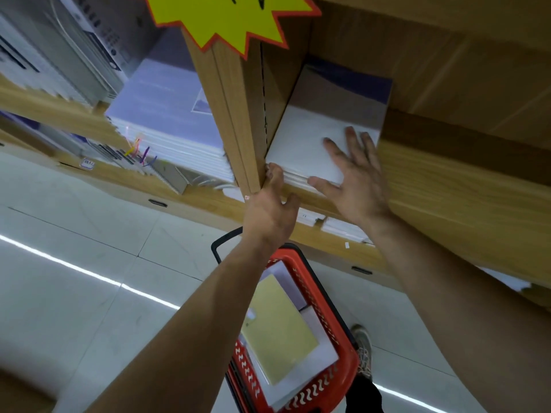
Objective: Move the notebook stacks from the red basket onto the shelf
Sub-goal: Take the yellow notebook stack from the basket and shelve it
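Observation:
A stack of white notebooks (301, 144) lies in a wooden shelf compartment (313, 201), against its left wall. My right hand (354, 180) rests flat on the stack's top near its front right corner, fingers spread, thumb along the front edge. My left hand (269, 210) touches the stack's front left corner with its fingertips, beside the wooden divider. Below on the floor stands the red basket (343, 380) with a black handle. It holds more notebooks, a yellow-covered one (277, 329) lying on top of white ones.
A wooden divider (235, 114) with a yellow starburst sign (226, 19) separates this compartment from the left one, which holds a tall white notebook stack (173, 123) and spiral notebooks (167, 174). More notebooks lie on the lower shelf (343, 228). Grey tiled floor; my shoe (365, 350) stands beside the basket.

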`<state>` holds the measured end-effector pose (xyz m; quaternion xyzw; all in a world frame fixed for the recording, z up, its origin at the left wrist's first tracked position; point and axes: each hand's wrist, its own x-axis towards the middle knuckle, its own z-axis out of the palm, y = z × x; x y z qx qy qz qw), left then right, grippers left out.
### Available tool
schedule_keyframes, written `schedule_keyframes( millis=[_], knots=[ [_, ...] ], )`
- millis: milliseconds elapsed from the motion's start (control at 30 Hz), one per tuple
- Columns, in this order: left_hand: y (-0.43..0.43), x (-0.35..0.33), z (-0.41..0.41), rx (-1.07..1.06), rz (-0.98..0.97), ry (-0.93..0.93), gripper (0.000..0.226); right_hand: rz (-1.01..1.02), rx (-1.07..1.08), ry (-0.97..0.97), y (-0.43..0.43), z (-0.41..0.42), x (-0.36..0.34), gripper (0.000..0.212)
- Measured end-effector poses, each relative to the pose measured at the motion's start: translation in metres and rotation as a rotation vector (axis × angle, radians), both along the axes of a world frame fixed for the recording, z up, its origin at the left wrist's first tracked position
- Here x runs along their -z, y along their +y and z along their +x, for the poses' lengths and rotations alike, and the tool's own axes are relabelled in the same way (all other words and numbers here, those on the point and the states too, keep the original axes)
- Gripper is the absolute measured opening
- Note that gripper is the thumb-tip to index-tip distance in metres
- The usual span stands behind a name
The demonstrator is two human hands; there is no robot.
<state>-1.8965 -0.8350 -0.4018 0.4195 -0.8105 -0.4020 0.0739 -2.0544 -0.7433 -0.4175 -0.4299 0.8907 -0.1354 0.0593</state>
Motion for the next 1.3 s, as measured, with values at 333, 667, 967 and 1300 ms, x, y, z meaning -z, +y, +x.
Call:
schedule_keyframes(
  millis=[333,667,967,1300],
  knots=[
    [0.018,0.03,0.134,-0.141,0.222,-0.096,0.04,-0.018,-0.012,0.131,0.034,0.08,-0.007,0.062],
    [0.123,0.213,0.281,-0.233,0.446,-0.435,0.048,0.587,-0.164,-0.375,0.125,0.184,0.187,0.072],
    [0.181,0.341,0.261,-0.476,0.493,-0.39,0.072,0.594,-0.057,-0.648,0.136,0.199,0.35,0.089],
    [0.199,0.394,0.24,-0.536,0.328,-0.492,0.083,0.41,0.101,-0.834,0.139,0.199,0.4,0.099]
  ],
)
